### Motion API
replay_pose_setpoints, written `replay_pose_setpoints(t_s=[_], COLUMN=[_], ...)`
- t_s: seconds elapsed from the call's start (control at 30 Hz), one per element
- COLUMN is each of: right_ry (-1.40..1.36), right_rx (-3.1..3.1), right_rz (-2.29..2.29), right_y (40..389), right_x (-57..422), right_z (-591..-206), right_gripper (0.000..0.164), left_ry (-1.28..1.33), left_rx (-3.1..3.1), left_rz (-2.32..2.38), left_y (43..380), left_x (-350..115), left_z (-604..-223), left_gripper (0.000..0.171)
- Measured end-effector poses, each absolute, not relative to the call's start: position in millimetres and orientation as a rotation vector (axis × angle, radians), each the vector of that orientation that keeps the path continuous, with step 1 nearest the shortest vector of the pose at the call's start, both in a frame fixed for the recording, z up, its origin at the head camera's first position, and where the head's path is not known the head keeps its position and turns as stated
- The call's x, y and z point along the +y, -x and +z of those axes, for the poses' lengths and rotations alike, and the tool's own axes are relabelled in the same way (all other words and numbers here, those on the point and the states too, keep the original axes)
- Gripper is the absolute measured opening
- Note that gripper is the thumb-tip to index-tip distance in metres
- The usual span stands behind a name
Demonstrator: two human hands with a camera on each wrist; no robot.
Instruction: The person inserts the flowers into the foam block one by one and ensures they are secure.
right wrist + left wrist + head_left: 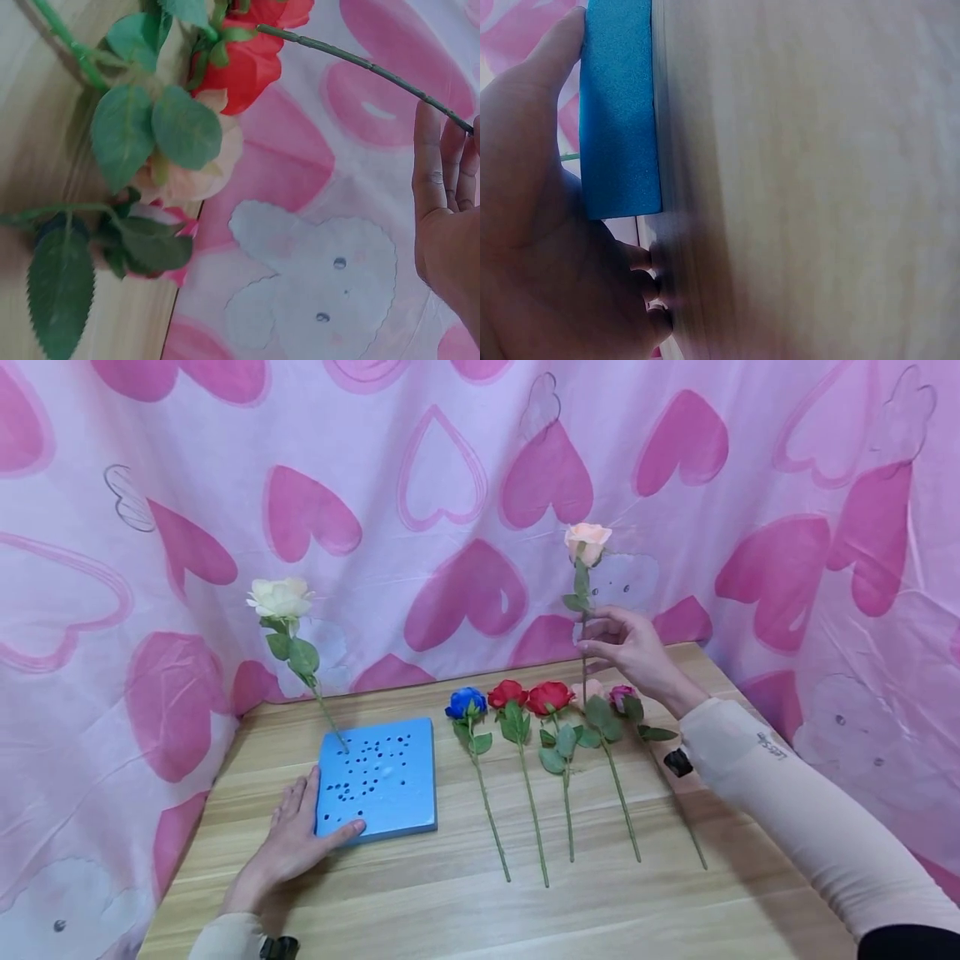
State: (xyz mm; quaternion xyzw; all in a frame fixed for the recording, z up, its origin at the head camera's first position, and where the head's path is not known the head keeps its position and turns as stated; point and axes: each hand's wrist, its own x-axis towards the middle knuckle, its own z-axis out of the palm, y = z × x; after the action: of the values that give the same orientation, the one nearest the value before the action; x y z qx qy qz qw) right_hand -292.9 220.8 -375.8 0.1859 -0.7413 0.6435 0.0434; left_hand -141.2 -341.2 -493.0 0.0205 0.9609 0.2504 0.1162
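My right hand [630, 647] pinches the stem of a pale pink rose [587, 543], holding it upright above the table with the bloom on top. In the right wrist view that green stem [360, 60] runs from the fingers across the curtain. On the left, my left hand [296, 831] rests against a blue foam block [408, 822] full of small holes. Its fingers lie straight along the block's left side and the thumb lies over the front edge, as the left wrist view also shows. A white rose [280, 599] stands in the block's back left part, leaning left.
On the wooden table [420, 902] lie a blue rose [467, 702], two red roses [507, 693], another pale pink rose [225, 154] and a dark pink rose [621, 697], stems toward the front. A pink heart-patterned curtain [480, 460] hangs behind and at both sides.
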Motion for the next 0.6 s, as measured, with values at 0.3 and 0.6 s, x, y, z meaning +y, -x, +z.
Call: replay_pose_setpoints(t_s=[0.3,0.6], right_ry=[-0.597,-0.667], right_rx=[-2.268,-2.230], right_rz=[1.978,2.054], right_y=[299,301], right_x=[200,176], right_z=[-372,-369], right_gripper=[0.048,0.048], left_ry=[-0.054,-0.059], left_rx=[2.811,2.821], left_rz=[0.739,0.732], left_y=[142,142], left_x=[-340,-340], left_z=[-494,-494], left_gripper=[0.135,0.135])
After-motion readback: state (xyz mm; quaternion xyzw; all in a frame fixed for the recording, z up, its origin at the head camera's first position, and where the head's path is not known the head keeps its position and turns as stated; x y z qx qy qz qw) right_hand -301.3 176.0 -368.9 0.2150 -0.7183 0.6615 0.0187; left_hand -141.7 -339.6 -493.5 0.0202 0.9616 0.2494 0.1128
